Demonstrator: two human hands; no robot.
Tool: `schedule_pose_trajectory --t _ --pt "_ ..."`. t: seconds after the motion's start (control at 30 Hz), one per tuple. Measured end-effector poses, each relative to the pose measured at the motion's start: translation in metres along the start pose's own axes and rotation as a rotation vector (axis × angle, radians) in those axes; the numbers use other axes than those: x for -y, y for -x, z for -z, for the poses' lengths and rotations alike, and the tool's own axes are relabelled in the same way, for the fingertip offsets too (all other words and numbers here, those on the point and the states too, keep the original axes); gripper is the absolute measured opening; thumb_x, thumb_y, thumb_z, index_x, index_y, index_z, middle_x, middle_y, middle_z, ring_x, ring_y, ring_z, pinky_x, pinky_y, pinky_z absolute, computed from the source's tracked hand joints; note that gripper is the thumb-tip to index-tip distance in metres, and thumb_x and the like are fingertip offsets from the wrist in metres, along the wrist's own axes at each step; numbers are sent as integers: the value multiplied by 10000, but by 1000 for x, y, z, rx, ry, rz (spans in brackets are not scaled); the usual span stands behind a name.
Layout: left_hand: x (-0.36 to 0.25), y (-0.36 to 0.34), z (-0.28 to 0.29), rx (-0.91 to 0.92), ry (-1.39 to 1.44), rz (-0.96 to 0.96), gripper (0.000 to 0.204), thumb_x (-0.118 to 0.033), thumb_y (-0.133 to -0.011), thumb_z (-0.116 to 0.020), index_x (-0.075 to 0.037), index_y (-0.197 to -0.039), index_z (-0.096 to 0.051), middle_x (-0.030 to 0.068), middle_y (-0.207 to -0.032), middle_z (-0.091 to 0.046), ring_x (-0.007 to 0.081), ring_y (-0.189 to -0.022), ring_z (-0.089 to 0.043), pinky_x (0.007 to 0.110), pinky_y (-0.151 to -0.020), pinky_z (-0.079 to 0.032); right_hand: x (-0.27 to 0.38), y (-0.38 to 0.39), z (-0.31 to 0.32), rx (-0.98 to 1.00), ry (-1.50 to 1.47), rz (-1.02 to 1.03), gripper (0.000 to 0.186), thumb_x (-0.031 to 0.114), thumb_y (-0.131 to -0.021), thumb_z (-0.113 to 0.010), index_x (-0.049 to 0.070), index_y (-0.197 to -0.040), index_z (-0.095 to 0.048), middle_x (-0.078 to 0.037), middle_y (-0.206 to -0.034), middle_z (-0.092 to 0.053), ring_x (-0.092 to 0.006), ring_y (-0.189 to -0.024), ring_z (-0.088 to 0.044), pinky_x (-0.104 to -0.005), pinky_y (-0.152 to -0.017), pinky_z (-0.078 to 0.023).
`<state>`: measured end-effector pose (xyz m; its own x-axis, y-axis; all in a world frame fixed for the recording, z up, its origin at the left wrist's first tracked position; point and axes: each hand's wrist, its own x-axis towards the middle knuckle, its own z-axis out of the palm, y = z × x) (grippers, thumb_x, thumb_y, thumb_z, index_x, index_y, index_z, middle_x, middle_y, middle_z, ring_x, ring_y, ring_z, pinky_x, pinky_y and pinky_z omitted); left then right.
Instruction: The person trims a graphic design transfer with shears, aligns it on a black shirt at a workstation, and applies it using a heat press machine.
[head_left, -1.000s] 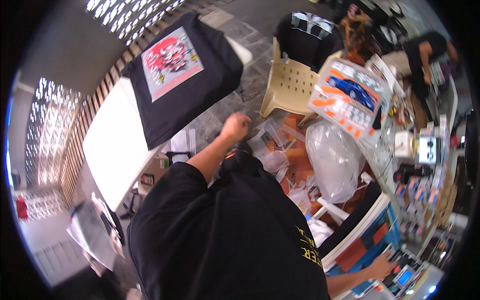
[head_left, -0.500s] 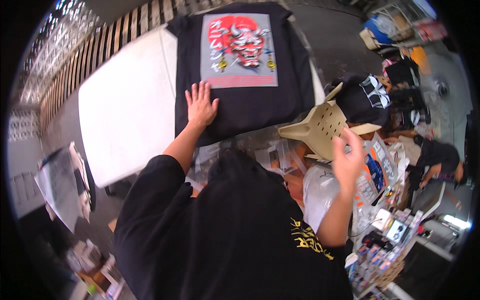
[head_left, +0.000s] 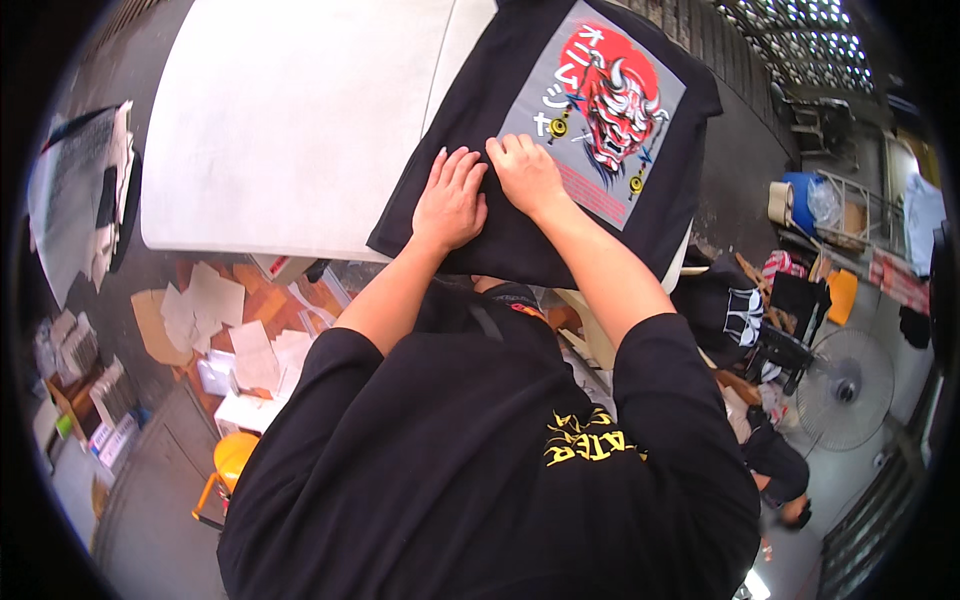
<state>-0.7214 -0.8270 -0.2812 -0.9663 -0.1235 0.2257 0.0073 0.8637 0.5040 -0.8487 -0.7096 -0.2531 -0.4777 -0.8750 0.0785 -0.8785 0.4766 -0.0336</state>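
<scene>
A black T-shirt (head_left: 640, 255) lies spread over the right part of a white table (head_left: 290, 120). On its front is a grey rectangular print (head_left: 570, 170) with a red disc and a horned mask. My left hand (head_left: 450, 200) rests flat on the shirt beside the print, fingers stretched out. Just right of it, my right hand (head_left: 525, 175) is closed at the print's lower left corner, its fingers bent down and pressed together. Those fingers cover the corner, so whatever they pinch is hidden.
Cardboard and paper scraps (head_left: 210, 310) litter the floor below the table. A yellow-orange object (head_left: 235, 460) stands at lower left. To the right are a standing fan (head_left: 845, 385), a blue bin (head_left: 800, 200) and another person (head_left: 775, 460). Stacked sheets (head_left: 85, 200) are at far left.
My right hand has come from beside the beige chair onto the shirt, closing at the print's corner. My left hand stays flat on the shirt. The whole view has turned.
</scene>
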Motion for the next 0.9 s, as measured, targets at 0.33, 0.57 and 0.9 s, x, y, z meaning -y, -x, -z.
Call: schedule_pose_trajectory --t 0.33,0.57,0.9 --pt "-3 -4 -3 192 -135 47 600 -256 -875 -556 -154 -1458 -453 76 -1552 -356 275 -1461 -264 495 -1219 -141 -33 -17 -1 189 -726 -792 311 119 -784 -638 45 -1082 -686 -132 -910 -739 -263 -876 -720 -363 -816 -555" --pt "-7 -6 0 196 -130 67 582 -223 -857 -573 -156 -1428 -487 73 -1528 -387 272 -1448 -288 487 -1217 -158 -98 1 -16 7 -1311 -1149 288 14 -781 -672 -30 -1065 -678 -61 -824 -707 -101 -689 -636 -262 -603 -516" --pt "-12 -12 1 169 -134 55 602 -186 -813 -591 -154 -1408 -507 89 -1503 -417 287 -1430 -323 493 -1208 -194 -394 127 26 -596 -805 -1546 207 16 -785 -694 -22 -988 -702 -76 -765 -674 -159 -590 -615 -292 -516 -489"
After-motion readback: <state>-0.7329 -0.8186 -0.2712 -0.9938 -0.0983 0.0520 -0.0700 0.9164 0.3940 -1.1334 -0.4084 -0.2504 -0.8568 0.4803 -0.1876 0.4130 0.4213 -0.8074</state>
